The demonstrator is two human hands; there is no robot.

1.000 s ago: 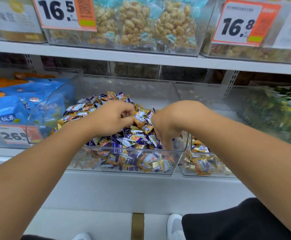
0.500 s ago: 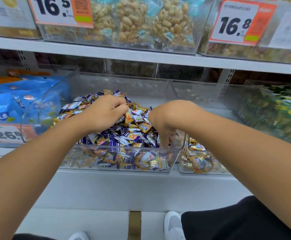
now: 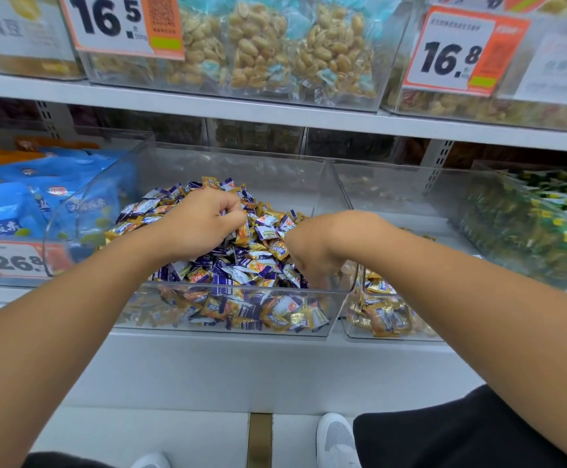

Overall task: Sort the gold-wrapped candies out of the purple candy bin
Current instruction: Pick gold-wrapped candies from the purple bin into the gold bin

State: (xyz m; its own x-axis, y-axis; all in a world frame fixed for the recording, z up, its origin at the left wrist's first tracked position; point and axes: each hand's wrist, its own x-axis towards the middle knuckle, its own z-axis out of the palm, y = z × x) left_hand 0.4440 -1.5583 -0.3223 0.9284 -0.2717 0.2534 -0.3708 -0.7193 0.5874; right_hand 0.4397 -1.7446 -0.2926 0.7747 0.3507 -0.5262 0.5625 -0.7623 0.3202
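Left hand: the left hand (image 3: 201, 221) sits knuckles-up on the candy heap at frame centre, forearm running in from the lower left, fingers curled down into the wrappers. It looks bunched around sweets, but exactly what it pinches I cannot tell.
Purple candy bin: the clear purple candy bin (image 3: 228, 327) fills the middle of the frame, heaped with purple wrappers and gold-wrapped candies (image 3: 277, 249) mixed all through the pile.
Right hand: the right hand (image 3: 312, 251) dips in at the bin's front right corner, wrist bent, fingers pointing down behind the clear front wall. Whether they pinch a candy I cannot tell; the fingertips are hidden.
Neighbour bin: just right of it, a second clear bin (image 3: 393, 336) holds gold-wrapped pieces only, partly covered by the right forearm.
Left side: blue snack bags (image 3: 8, 211) and a price tag (image 3: 15, 261) at middle left.
Top shelf: peanut packs (image 3: 261, 49) above, with price cards 16.5 (image 3: 120, 23) and 16.8 (image 3: 461, 52).
Far right: green-wrapped sweets (image 3: 538, 228) in another clear bin.
Bottom edge: white shoe (image 3: 337, 440) beside black clothing.
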